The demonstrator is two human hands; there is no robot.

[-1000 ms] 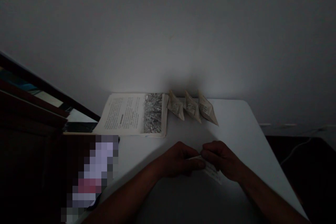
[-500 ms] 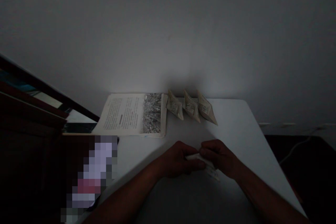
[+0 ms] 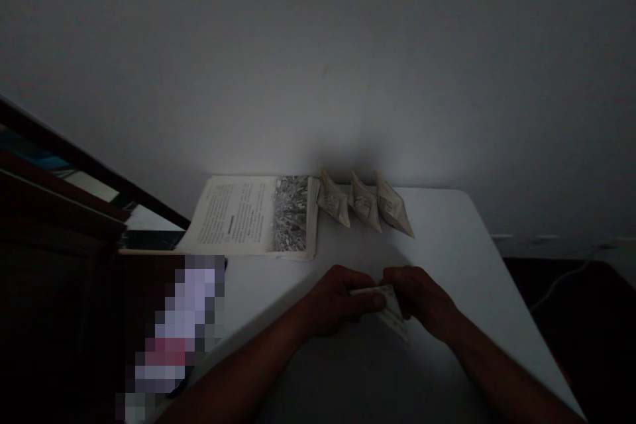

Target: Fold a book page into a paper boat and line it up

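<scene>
A small folded paper (image 3: 391,311) with printed text is held just above the table. My left hand (image 3: 342,301) pinches its left part, thumb lying on top and fingers underneath. At the right edge, my right hand (image 3: 420,298) has its fingers curled against the paper, and its fingertips are partly hidden behind it. One corner of the paper points down toward the table's near side. Beyond my hands stand three folded paper boats, a left one (image 3: 334,202), a middle one (image 3: 366,204) and a right one (image 3: 394,207), side by side in a slanted row.
A book (image 3: 238,215) with a printed page and a dark picture lies at the table's back left, beside the boats. A blurred-out phone-like device (image 3: 183,324) is at the left edge of the white table (image 3: 457,245). Behind rises a grey wall (image 3: 318,66).
My right thumb has come off the top of the folded paper, and more of its face shows now. The left hand keeps its hold. The view has shifted slightly.
</scene>
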